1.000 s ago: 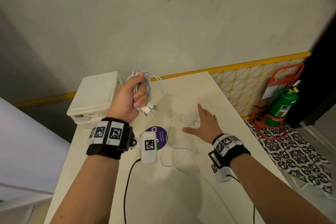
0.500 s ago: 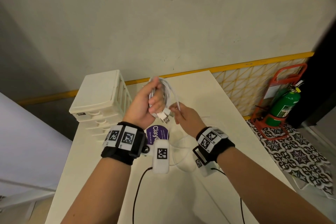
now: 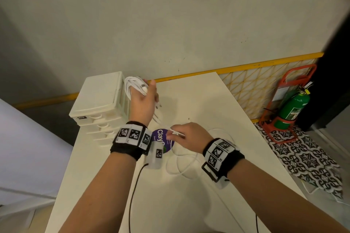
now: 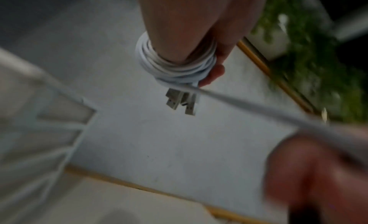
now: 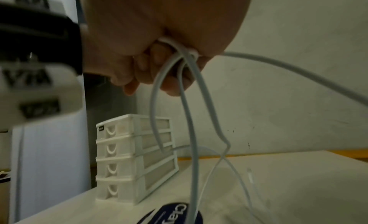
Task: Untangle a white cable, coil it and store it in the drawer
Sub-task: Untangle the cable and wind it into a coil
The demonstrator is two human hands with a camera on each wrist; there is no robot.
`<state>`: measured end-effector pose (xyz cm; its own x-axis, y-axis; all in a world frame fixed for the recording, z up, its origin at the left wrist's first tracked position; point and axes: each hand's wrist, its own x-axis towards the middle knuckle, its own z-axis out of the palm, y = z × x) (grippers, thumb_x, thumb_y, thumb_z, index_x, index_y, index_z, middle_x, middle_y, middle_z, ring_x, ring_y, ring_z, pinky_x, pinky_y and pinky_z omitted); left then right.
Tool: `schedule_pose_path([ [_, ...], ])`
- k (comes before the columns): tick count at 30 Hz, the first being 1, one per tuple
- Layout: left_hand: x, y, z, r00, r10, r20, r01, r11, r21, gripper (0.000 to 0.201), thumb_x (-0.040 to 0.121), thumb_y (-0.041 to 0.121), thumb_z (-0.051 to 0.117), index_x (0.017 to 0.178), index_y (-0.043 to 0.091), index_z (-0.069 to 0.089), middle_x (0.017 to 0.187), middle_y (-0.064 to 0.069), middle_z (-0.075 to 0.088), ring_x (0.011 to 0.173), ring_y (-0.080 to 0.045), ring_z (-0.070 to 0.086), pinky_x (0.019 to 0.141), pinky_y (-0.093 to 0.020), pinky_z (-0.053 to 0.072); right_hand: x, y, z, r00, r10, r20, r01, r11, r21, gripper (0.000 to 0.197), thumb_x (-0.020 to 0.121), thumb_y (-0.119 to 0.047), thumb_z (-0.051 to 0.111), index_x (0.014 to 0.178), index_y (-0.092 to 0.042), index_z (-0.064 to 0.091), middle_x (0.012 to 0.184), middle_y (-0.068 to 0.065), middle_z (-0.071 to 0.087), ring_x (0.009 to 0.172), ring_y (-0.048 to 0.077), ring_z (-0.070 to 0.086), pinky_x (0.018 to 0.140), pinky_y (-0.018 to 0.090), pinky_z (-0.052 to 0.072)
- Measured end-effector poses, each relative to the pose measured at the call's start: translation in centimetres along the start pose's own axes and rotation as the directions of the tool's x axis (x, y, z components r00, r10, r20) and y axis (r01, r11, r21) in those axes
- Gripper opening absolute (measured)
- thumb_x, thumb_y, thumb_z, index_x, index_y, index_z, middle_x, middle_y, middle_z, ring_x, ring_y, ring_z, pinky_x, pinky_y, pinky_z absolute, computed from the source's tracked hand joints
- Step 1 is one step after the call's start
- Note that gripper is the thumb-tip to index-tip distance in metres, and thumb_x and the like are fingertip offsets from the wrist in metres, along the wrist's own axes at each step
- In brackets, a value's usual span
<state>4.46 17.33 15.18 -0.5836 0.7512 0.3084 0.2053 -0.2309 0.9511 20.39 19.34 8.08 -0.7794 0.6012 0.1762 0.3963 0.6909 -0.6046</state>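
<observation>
My left hand (image 3: pixel 144 100) holds a white cable coil (image 3: pixel 132 86) wound around its fingers, raised beside the top of the white drawer unit (image 3: pixel 98 98). In the left wrist view the coil (image 4: pixel 175 65) wraps the fingers and two USB plugs (image 4: pixel 181 101) stick out below. One strand (image 4: pixel 259 111) runs from the coil toward my right hand (image 3: pixel 186 136), which pinches the loose white cable (image 5: pixel 179 49) above the table. Loose loops (image 3: pixel 181 164) of the cable lie on the table beneath that hand. All the unit's drawers (image 5: pixel 119 161) are closed.
A round purple sticker (image 3: pixel 162 139) lies on the white table (image 3: pixel 208 109) between my hands. A green fire extinguisher (image 3: pixel 291 108) in a red stand sits on the floor to the right, by a patterned mat (image 3: pixel 306 159). The wall lies just behind the table.
My left hand carried the coil up and left toward the drawer unit's top. My right hand drew back toward me and took hold of the loose cable over the sticker.
</observation>
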Motion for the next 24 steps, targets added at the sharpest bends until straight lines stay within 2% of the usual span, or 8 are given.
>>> schedule_pose_path([
  [2, -0.3, -1.0, -0.3, 0.990, 0.008, 0.141, -0.049, 0.954, 0.296, 0.021, 0.094, 0.028, 0.054, 0.091, 0.008, 0.046, 0.062, -0.004, 0.054, 0.051, -0.014, 0.050, 0.055, -0.026, 0.045, 0.2, -0.2, -0.8, 0.998, -0.025, -0.062, 0.025, 1.000, -0.008, 0.026, 0.090, -0.042, 0.050, 0.093, -0.024, 0.068, 0.080, 0.003, 0.072, 0.074, 0.022, 0.064, 0.067, 0.033, 0.051],
  [5, -0.8, -1.8, -0.6, 0.914, -0.117, 0.388, -0.076, 0.892, 0.446, 0.037, 0.094, 0.035, 0.053, 0.089, -0.001, 0.053, 0.061, -0.011, 0.054, 0.047, -0.010, 0.050, 0.051, -0.022, 0.041, 0.6, -0.7, -2.2, 0.983, -0.070, -0.168, 0.069, 0.998, -0.010, 0.020, 0.088, -0.038, 0.054, 0.092, -0.026, 0.069, 0.078, -0.004, 0.071, 0.071, 0.016, 0.061, 0.066, 0.029, 0.047],
  [8, -2.1, -1.4, -0.4, 0.803, -0.244, 0.544, -0.018, 0.902, 0.432, 0.053, 0.093, 0.052, 0.043, 0.080, 0.002, 0.056, 0.064, -0.023, 0.057, 0.054, -0.020, 0.052, 0.056, -0.030, 0.042, 0.9, -1.0, -3.7, 0.966, -0.044, -0.255, 0.056, 0.998, 0.039, 0.013, 0.080, -0.040, 0.066, 0.085, -0.028, 0.066, 0.065, -0.013, 0.059, 0.059, 0.007, 0.050, 0.060, 0.021, 0.040],
  [11, -3.1, -0.8, -0.5, 0.639, -0.377, 0.670, 0.247, 0.926, 0.285, 0.060, 0.089, 0.065, 0.033, 0.069, 0.011, 0.051, 0.049, -0.004, 0.047, 0.039, -0.016, 0.037, 0.043, -0.022, 0.036, 1.3, -0.6, -5.1, 0.956, -0.002, -0.292, 0.004, 1.000, 0.007, 0.032, 0.066, -0.045, 0.076, 0.082, -0.024, 0.057, 0.065, -0.005, 0.061, 0.060, 0.014, 0.055, 0.059, 0.026, 0.042],
  [13, -3.5, -0.5, -0.4, 0.571, -0.376, 0.730, 0.315, 0.921, 0.228, 0.047, 0.088, 0.055, 0.049, 0.070, 0.012, 0.049, 0.046, 0.000, 0.043, 0.035, -0.012, 0.033, 0.040, -0.020, 0.032, 1.5, 0.1, -5.8, 0.955, 0.033, -0.294, -0.023, 0.999, 0.037, 0.040, 0.062, -0.042, 0.077, 0.085, -0.021, 0.053, 0.066, -0.002, 0.059, 0.063, 0.017, 0.055, 0.060, 0.027, 0.042],
  [17, -3.8, 0.1, 0.1, 0.556, -0.380, 0.740, 0.243, 0.925, 0.292, 0.017, 0.088, 0.014, 0.064, 0.075, 0.010, 0.053, 0.042, -0.001, 0.047, 0.034, -0.012, 0.036, 0.040, -0.022, 0.035, 1.7, 1.9, -6.2, 0.970, 0.062, -0.234, -0.051, 0.997, 0.054, 0.044, 0.057, -0.048, 0.077, 0.087, -0.022, 0.057, 0.060, -0.005, 0.053, 0.067, 0.017, 0.048, 0.065, 0.029, 0.040],
  [21, -4.0, -0.3, -0.1, 0.513, -0.393, 0.763, 0.267, 0.918, 0.294, 0.013, 0.089, 0.011, 0.063, 0.078, 0.011, 0.055, 0.041, 0.002, 0.045, 0.032, -0.011, 0.035, 0.040, -0.023, 0.034, 1.6, 3.3, -6.1, 0.971, 0.077, -0.227, -0.071, 0.997, 0.036, 0.045, 0.055, -0.058, 0.072, 0.080, -0.023, 0.062, 0.062, 0.001, 0.060, 0.069, 0.015, 0.045, 0.071, 0.031, 0.041],
  [24, -3.8, -0.4, -0.8, 0.504, -0.368, 0.782, 0.421, 0.895, 0.150, 0.021, 0.092, 0.013, 0.058, 0.072, 0.010, 0.054, 0.040, 0.004, 0.039, 0.029, -0.009, 0.030, 0.033, -0.017, 0.025, 1.4, 4.5, -5.7, 0.964, 0.013, -0.264, -0.024, 0.999, -0.036, 0.044, 0.072, -0.059, 0.054, 0.076, -0.017, 0.064, 0.065, 0.003, 0.065, 0.065, 0.020, 0.049, 0.073, 0.030, 0.037],
])
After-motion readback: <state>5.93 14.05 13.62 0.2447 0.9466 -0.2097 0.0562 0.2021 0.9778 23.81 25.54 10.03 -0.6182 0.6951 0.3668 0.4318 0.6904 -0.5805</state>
